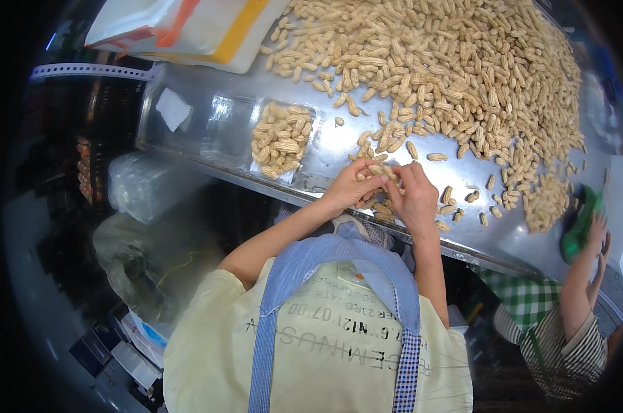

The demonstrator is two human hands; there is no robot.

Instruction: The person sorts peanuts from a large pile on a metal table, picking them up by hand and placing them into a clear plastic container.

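Observation:
My left hand [354, 186] and my right hand [415, 197] meet just above the near edge of a metal table [337, 137]. Between their fingertips they grip an unshelled peanut [377, 170]; another shows at the left fingers. A few peanuts [385, 209] lie under and between the hands. Left of them, a clear plastic container [223, 126] has its lid half folded open, and the other half is filled with peanuts [282, 139]. A large heap of unshelled peanuts [445, 67] spreads across the far side, with loose ones scattered toward me.
A white foam box [208, 31] with orange and yellow tape stands at the far left. Near it lies a torn white paper piece [173, 109]. Stacked clear containers [145, 187] sit beyond the table's left edge. At right, a co-worker's hands [598, 235] are beside a green bag [582, 224].

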